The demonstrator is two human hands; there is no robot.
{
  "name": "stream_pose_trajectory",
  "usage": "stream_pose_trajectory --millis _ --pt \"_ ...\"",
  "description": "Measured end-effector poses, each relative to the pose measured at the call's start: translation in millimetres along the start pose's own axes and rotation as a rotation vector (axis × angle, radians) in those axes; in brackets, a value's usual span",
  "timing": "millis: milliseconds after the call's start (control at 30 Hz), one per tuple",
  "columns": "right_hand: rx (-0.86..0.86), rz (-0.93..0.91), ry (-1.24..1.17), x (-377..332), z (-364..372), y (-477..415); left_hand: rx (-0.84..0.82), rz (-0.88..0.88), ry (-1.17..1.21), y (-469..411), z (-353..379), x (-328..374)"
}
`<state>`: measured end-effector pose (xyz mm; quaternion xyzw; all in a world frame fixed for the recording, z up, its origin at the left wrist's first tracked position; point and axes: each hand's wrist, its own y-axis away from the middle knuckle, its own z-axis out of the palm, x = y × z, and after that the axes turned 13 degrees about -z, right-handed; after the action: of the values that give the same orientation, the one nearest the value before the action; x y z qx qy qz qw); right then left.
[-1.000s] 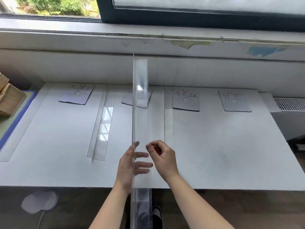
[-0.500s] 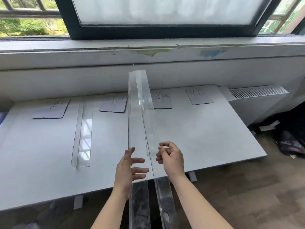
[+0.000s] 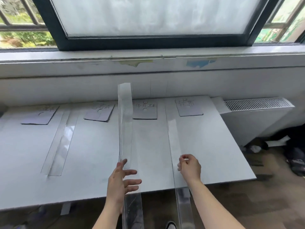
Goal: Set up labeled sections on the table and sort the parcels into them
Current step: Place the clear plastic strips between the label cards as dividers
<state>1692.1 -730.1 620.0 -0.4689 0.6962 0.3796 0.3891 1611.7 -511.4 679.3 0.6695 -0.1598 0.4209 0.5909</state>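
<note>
Three clear strips [image 3: 61, 146], four cards [image 3: 145, 110] on the table [image 3: 92, 154]. At six o'clock the left hand [image 3: 121, 180], fingers spread, props the middle strip [image 3: 125, 121]; the right hand [image 3: 189, 167] pinches the right strip [image 3: 173, 138].

I count three long clear plastic strips: a left strip [image 3: 61, 146], a middle strip [image 3: 125, 121] and a right strip [image 3: 173, 133]. Along the far edge there are four grey cardboard label cards [image 3: 39, 115] [image 3: 99, 112] [image 3: 145, 110] [image 3: 189, 107], all on one white table [image 3: 92, 154].
</note>
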Motion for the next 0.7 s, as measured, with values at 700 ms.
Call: stream_pose_trajectory --millis 700 --pt "-0.209 -0.079 0.516 4.9 -9.2 -86.1 0.067 0.023 0.024 -12.1 54.6 2.9"
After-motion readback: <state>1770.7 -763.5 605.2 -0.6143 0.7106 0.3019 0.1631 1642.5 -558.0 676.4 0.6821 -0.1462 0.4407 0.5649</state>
